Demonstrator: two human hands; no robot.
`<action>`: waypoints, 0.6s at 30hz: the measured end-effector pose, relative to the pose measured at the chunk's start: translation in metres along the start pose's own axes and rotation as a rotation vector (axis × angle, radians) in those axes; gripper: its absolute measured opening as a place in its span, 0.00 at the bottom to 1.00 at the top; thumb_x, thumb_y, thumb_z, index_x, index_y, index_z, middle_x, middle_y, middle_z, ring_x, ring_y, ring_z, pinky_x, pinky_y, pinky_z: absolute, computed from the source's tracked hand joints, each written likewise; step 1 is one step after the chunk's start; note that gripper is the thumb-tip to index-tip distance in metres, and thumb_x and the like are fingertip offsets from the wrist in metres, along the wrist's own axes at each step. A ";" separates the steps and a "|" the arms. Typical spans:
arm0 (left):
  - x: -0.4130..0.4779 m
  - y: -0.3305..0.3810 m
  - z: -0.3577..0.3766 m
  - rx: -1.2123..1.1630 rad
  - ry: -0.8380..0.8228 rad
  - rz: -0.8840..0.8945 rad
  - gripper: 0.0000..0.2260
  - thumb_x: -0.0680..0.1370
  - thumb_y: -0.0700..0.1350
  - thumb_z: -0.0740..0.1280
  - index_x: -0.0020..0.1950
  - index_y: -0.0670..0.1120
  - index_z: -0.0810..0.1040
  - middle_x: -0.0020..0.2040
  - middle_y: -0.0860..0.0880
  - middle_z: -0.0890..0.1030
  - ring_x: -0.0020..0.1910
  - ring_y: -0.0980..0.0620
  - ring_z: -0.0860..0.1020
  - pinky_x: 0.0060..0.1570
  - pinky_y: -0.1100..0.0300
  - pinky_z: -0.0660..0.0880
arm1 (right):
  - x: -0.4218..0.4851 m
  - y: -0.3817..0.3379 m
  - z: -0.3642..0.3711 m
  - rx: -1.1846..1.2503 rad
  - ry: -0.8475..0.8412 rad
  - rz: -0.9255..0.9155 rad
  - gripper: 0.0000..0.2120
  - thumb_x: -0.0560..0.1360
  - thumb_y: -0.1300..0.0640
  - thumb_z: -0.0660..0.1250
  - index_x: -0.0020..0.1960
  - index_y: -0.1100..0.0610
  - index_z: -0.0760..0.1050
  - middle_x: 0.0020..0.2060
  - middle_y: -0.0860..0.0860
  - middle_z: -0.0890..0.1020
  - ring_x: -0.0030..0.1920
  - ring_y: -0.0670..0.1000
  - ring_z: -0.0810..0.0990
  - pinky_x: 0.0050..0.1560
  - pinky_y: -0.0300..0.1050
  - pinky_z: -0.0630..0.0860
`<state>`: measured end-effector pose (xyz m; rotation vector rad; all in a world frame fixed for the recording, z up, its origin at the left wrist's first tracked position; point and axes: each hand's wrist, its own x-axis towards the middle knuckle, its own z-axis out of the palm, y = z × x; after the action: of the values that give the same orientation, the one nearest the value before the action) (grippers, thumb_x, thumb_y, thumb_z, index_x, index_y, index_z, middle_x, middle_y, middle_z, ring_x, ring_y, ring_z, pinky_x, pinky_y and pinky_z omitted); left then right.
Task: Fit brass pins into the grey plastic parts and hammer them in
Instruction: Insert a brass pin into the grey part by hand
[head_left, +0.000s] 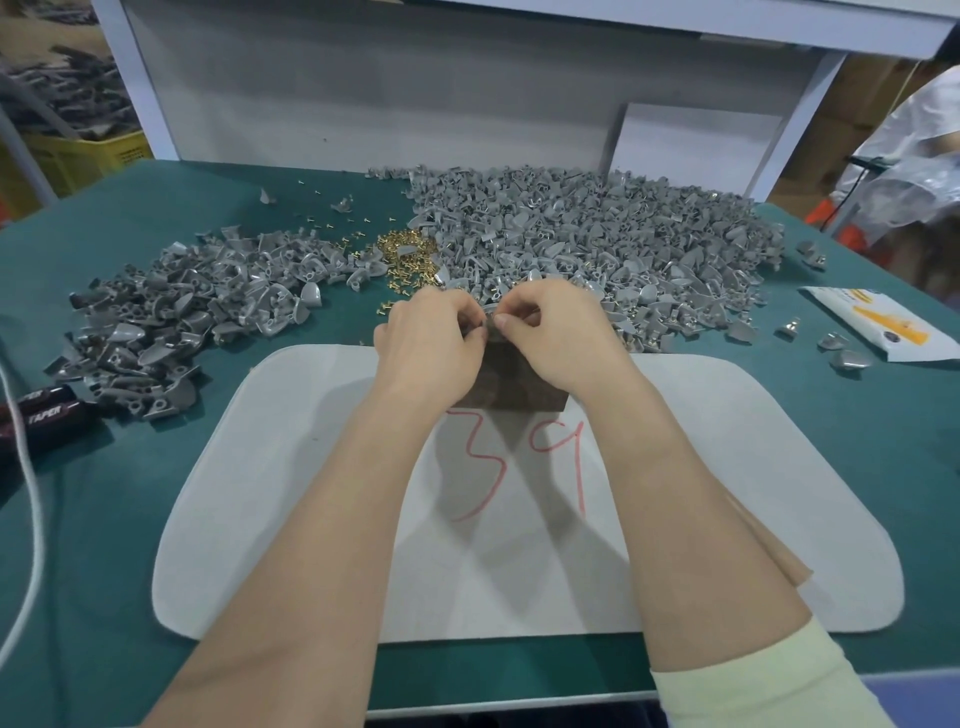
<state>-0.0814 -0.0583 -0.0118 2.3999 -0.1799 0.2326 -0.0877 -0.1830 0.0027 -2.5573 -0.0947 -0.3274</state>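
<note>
A grey plastic part (487, 323), mostly hidden, is pinched between the curled fingers of the left hand (431, 335) and right hand (553, 330) above a dark block (511, 387) on the tabletop (130, 493), just before the loose brass pins (408, 254); a pin, unseen here, could be seated crooked or dropped if it is fitted blind.

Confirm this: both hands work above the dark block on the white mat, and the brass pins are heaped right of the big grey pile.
Wrong side. The head view shows the brass pins heaped left of the big grey pile, between it and the smaller pile. The left hand and right hand pinch a grey part above the dark block on the white mat.
</note>
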 end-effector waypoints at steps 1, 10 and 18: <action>0.000 0.000 0.000 0.000 0.000 0.000 0.04 0.77 0.47 0.66 0.48 0.52 0.80 0.52 0.50 0.81 0.58 0.45 0.76 0.58 0.48 0.72 | 0.000 0.000 0.000 -0.003 0.002 0.000 0.06 0.77 0.57 0.65 0.48 0.54 0.80 0.44 0.52 0.83 0.48 0.52 0.79 0.49 0.41 0.72; -0.001 0.001 -0.001 -0.014 0.000 -0.005 0.03 0.77 0.47 0.67 0.44 0.54 0.78 0.52 0.51 0.81 0.58 0.46 0.76 0.58 0.48 0.72 | 0.000 0.003 0.000 0.047 -0.003 0.012 0.07 0.77 0.58 0.64 0.49 0.54 0.82 0.45 0.50 0.83 0.50 0.50 0.79 0.50 0.39 0.71; -0.002 0.000 -0.002 -0.032 -0.005 0.002 0.06 0.77 0.46 0.67 0.41 0.55 0.76 0.48 0.51 0.82 0.56 0.45 0.77 0.59 0.48 0.72 | 0.002 0.005 -0.005 0.146 0.036 0.021 0.06 0.76 0.60 0.66 0.50 0.55 0.81 0.40 0.48 0.80 0.47 0.49 0.80 0.55 0.44 0.75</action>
<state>-0.0832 -0.0572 -0.0105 2.3686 -0.1874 0.2234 -0.0862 -0.1895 0.0046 -2.4056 -0.0754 -0.3454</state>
